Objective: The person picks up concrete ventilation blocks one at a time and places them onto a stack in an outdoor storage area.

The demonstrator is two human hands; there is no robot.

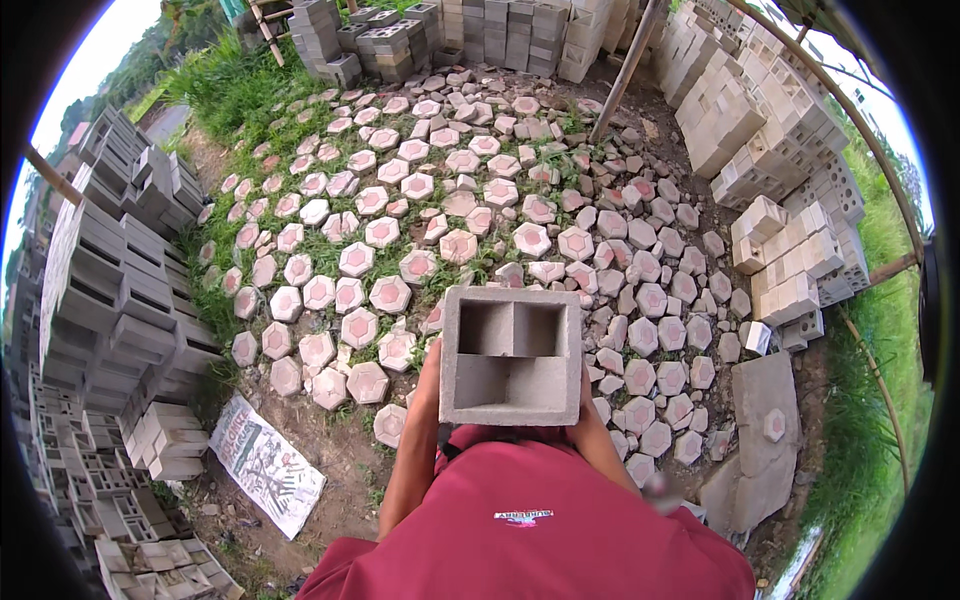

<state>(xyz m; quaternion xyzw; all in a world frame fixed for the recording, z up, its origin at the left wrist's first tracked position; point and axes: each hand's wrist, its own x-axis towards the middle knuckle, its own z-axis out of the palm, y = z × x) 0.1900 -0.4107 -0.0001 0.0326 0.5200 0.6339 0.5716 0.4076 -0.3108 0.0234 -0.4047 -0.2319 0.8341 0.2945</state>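
Observation:
A square grey concrete ventilation block [510,412] is held up in front of my chest, its open face turned toward me. Inner walls split it into two small upper compartments and one wide lower compartment. My left hand [431,378] grips its left side, and my right hand [588,398] presses the opposite side. The fingers of both hands are mostly hidden behind the block.
Hexagonal pavers [390,293] with pink centres cover the grassy ground ahead. Stacked concrete blocks stand on the left [130,290], at the back [500,30] and on the right [790,250]. A printed sheet [267,465] lies at left; a wooden pole [628,70] leans behind.

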